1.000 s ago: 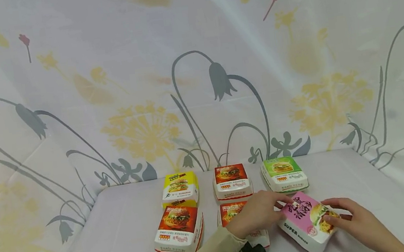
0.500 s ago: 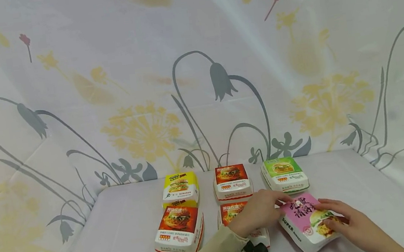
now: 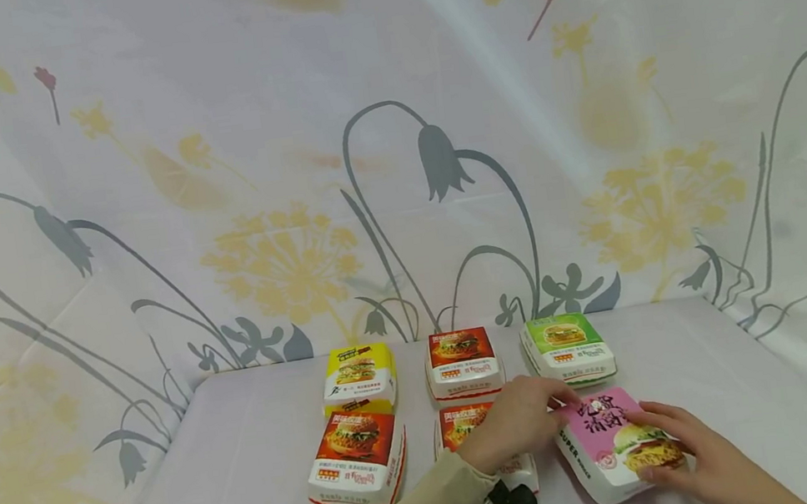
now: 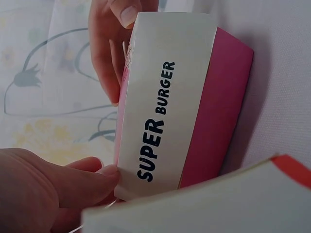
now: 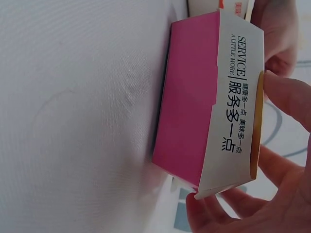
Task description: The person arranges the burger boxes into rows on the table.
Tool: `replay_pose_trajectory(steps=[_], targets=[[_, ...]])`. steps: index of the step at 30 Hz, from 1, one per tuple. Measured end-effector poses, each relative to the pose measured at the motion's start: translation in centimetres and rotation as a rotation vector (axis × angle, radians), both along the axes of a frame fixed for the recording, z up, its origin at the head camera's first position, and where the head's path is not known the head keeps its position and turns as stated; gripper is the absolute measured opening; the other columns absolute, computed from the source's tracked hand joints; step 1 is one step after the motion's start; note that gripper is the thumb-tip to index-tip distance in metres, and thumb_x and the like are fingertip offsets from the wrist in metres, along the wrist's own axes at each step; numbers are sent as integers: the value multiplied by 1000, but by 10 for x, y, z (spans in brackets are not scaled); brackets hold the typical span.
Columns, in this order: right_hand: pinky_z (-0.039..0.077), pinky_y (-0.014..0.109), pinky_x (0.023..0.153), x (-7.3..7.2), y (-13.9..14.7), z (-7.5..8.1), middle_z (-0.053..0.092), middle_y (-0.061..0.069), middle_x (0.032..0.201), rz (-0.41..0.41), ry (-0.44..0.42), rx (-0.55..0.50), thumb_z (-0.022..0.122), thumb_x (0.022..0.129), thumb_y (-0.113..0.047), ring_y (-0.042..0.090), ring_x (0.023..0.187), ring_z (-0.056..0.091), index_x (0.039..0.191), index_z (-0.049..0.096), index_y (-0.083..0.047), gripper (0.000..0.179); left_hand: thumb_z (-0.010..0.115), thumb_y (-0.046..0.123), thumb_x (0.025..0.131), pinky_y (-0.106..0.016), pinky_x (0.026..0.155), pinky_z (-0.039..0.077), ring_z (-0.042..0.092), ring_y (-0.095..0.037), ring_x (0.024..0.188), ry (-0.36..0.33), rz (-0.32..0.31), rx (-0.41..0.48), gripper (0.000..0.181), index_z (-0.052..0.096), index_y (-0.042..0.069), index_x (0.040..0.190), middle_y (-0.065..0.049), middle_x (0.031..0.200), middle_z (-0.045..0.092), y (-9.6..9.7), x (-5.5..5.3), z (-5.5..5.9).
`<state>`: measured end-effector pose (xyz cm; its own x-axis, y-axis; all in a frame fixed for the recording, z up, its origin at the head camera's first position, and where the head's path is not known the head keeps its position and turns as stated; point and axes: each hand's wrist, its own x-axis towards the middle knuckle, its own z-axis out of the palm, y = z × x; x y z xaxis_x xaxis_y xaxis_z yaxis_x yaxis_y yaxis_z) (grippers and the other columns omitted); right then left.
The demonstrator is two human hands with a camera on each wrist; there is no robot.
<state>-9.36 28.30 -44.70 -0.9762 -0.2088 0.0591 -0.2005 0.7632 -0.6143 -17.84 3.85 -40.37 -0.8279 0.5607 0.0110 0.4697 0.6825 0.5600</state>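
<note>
A pink and white burger box (image 3: 603,437) lies at the table's near right, a burger picture and "SUPER BURGER" printed on it. My left hand (image 3: 515,423) reaches across to its far left corner, thumb and fingers pinching there; in the left wrist view the thumb (image 4: 77,182) presses the corner. My right hand (image 3: 700,451) grips the box from the right, thumb on the near part of the lid and fingers along the far right edge. In the right wrist view, the box's pink lower half (image 5: 187,97) sits close over the white cloth.
A green box (image 3: 567,350) stands behind the pink one. A red box (image 3: 463,366) is back centre, with another red box (image 3: 462,423) in front, partly under my left arm. At left are a yellow box (image 3: 358,375) and a third red box (image 3: 357,459). Flowered cloth (image 3: 400,227) hangs behind.
The pink box has turned clockwise a little, its near corner swinging left and its edges now closer in line with the other boxes. Both hands have stayed at it; the right has shifted slightly nearer.
</note>
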Motion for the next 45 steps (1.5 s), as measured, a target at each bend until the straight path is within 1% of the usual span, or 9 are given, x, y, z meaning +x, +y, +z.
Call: replay_pose_trajectory(steps=[4,7,14,20,26,32,36,41,45], targets=[[49,52,87,2,0,-2,47,16,142,-6,53,44,81,82,-40,26,117,51,141,56,-15,69,73,15,91,-18,69,46,53,2,80,-32,16,33,20,74,30,104,19,93,65,0,0,-1],[50,47,85,3,-1,-3,49,14,140,-16,99,71,83,78,-42,22,114,52,139,57,-16,70,74,16,91,-18,66,46,53,1,78,-45,29,45,17,74,29,101,19,91,64,1,-1,-2],[46,66,89,5,-8,-3,45,22,140,-51,36,38,85,75,-44,44,117,51,139,56,-9,78,74,17,91,-18,70,46,52,0,78,-25,56,24,15,75,30,99,20,91,64,3,-1,-1],[44,67,90,7,-15,-4,44,24,139,-92,34,35,86,73,-47,47,117,50,138,56,-7,82,73,19,92,-19,70,46,52,-1,78,-49,82,24,14,76,30,100,20,92,64,5,0,-1],[44,67,91,7,-17,-6,43,26,138,-88,44,37,88,71,-43,48,117,49,139,54,-5,85,73,20,92,-19,70,45,51,-1,78,-56,97,10,15,76,32,100,21,91,64,7,0,-2],[45,65,90,7,-17,-7,44,27,134,-86,98,43,91,67,-38,46,114,51,134,56,-2,85,73,20,92,-19,74,45,51,1,81,-28,41,-7,17,76,32,104,22,95,65,6,-1,0],[44,66,90,5,-17,-6,43,27,135,-110,67,39,91,68,-39,48,114,50,134,56,-2,84,75,23,91,-21,77,45,51,0,86,-46,-3,-4,21,75,34,108,23,103,66,3,-2,1],[43,66,91,3,-16,-7,42,27,136,-124,59,24,91,69,-39,47,116,49,135,56,-2,83,81,31,84,-21,74,44,51,-1,87,-55,-43,-11,29,74,35,112,23,106,64,0,-4,0],[43,66,90,3,-15,-7,43,26,134,-117,95,19,91,68,-37,47,115,49,134,58,-3,81,85,40,78,-21,80,45,54,2,94,-13,-77,-52,40,72,37,116,24,112,64,0,-4,-1]])
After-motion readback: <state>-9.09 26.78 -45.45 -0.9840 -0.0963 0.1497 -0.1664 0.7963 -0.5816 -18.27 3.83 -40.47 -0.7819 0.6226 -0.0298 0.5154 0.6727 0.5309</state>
